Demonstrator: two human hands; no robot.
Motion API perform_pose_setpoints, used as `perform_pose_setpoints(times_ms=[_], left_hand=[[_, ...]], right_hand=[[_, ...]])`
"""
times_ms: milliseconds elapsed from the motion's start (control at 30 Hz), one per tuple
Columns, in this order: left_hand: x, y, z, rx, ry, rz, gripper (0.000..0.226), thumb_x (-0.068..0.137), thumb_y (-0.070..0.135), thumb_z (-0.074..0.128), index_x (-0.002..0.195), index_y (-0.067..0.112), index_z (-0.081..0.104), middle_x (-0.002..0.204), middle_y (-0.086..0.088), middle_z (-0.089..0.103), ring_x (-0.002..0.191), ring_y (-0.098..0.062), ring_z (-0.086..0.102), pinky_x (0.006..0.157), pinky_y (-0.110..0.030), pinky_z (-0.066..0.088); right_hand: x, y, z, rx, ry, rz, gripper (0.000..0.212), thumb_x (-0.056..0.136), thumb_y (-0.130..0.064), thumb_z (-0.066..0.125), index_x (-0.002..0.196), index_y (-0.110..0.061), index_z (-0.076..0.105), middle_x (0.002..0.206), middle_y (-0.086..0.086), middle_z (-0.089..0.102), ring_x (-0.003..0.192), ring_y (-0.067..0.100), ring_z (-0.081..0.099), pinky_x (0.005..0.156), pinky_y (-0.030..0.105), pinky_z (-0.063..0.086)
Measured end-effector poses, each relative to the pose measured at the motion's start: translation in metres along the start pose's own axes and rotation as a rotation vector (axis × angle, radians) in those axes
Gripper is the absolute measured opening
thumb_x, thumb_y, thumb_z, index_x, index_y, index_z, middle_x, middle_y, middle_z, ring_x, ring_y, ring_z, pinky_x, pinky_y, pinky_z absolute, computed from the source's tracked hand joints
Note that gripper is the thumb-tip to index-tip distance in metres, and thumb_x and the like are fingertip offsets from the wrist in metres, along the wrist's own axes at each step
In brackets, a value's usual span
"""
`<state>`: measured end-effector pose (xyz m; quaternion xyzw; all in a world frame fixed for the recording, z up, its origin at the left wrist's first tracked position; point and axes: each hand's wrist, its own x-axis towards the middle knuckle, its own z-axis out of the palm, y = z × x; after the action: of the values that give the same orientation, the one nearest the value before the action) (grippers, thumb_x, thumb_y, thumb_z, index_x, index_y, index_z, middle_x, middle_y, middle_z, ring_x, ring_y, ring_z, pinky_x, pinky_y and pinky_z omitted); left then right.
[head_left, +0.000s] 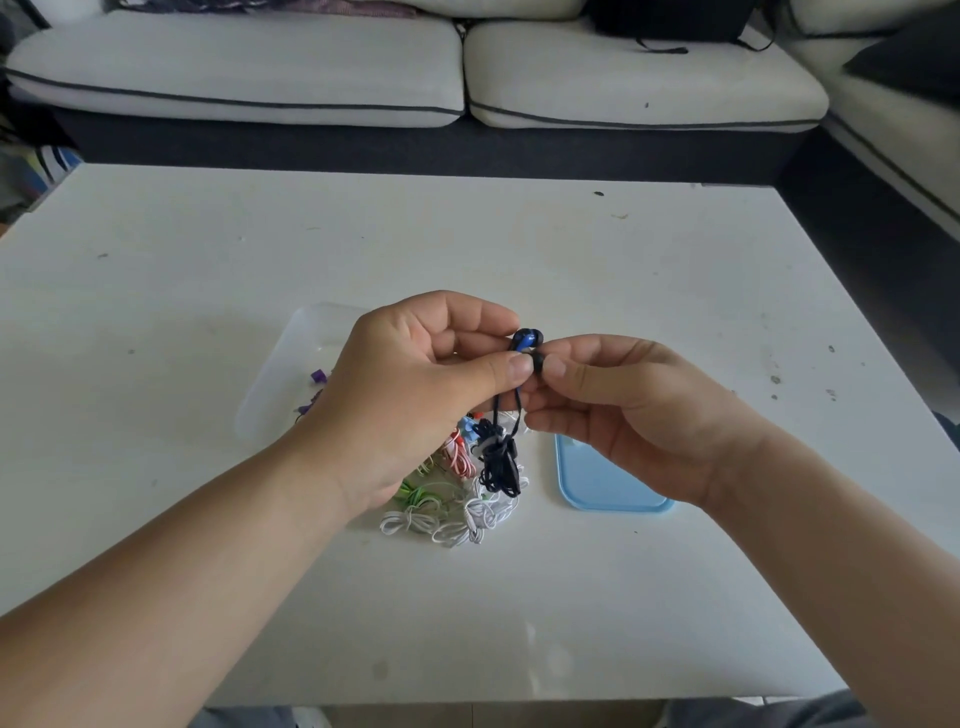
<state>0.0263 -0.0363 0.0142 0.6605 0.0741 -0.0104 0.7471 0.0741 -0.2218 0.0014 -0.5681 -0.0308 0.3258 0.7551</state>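
Pinching the blue-and-black earbuds (527, 342) between thumb and forefinger, the left hand (415, 384) holds them up above the white table (519, 249). The right hand (623, 410) meets it from the other side, thumb and fingertips closed on the lower bud and the two thin leads just beneath. The hands are together, thumbs almost touching. From the buds the dark cord drops to its wound bundle (500, 462), which dangles over a heap of coiled earphones (457, 519) in white, green and pink.

The step looks like lining the two buds up side by side. It should go best with a light grip on the hard shells rather than the soft tips. The bundle should hang free so the leads do not twist, and stay clear of the heap so nothing snags.

The left hand and forearm cover much of the clear plastic box (291, 374) and part of the heap. The right hand hides the far end of the pale blue lid (597, 488). The bundle is perhaps held by a pale band, though the view is too small to be sure. The plug cannot be made out.
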Motion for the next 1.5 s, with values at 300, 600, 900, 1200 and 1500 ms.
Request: perform_pose_setpoints(times_ms=[300,600,900,1200,1500], left_hand=[[0.0,-0.003,0.0,-0.013,0.004,0.001,0.024,0.082,-0.009,0.077,0.102,0.004,0.072,0.087,-0.013,0.079,0.071,-0.017,0.075,0.062,-0.021,0.058],[0.001,-0.004,0.004,-0.048,0.001,-0.025,0.023,0.084,-0.007,0.076,0.103,0.005,0.073,0.087,-0.01,0.079,0.072,-0.016,0.076,0.062,-0.02,0.057],[0.008,-0.01,0.002,-0.143,0.026,-0.081,0.023,0.087,-0.005,0.073,0.108,0.003,0.073,0.1,-0.015,0.079,0.089,-0.026,0.077,0.079,-0.035,0.063],[0.011,-0.009,-0.001,-0.163,-0.023,-0.091,0.026,0.089,-0.004,0.069,0.114,0.002,0.072,0.104,-0.018,0.078,0.09,-0.028,0.077,0.078,-0.031,0.062],[0.011,-0.011,0.001,-0.022,0.024,-0.002,0.024,0.087,-0.008,0.073,0.109,0.004,0.074,0.096,-0.015,0.08,0.088,-0.027,0.079,0.079,-0.031,0.063]], right_hand=[[0.0,0.003,0.001,-0.077,0.03,-0.082,0.017,0.079,-0.01,0.071,0.091,0.001,0.076,0.089,0.022,0.073,0.087,0.031,0.073,0.079,0.035,0.061],[0.002,-0.003,-0.001,0.035,0.006,0.097,0.009,0.08,-0.013,0.067,0.083,-0.008,0.073,0.087,0.012,0.073,0.084,0.023,0.073,0.082,0.032,0.061],[0.0,-0.009,0.001,0.035,0.065,0.073,0.025,0.097,-0.015,0.055,0.104,0.001,0.073,0.094,0.016,0.075,0.089,0.026,0.073,0.079,0.033,0.061],[-0.003,-0.01,0.001,-0.079,0.084,0.007,0.015,0.088,-0.012,0.068,0.098,-0.002,0.074,0.1,0.023,0.074,0.095,0.034,0.07,0.085,0.043,0.056],[0.002,0.0,0.006,-0.178,0.248,-0.075,0.025,0.082,-0.019,0.081,0.095,0.001,0.077,0.092,0.022,0.076,0.086,0.028,0.071,0.082,0.039,0.059]])
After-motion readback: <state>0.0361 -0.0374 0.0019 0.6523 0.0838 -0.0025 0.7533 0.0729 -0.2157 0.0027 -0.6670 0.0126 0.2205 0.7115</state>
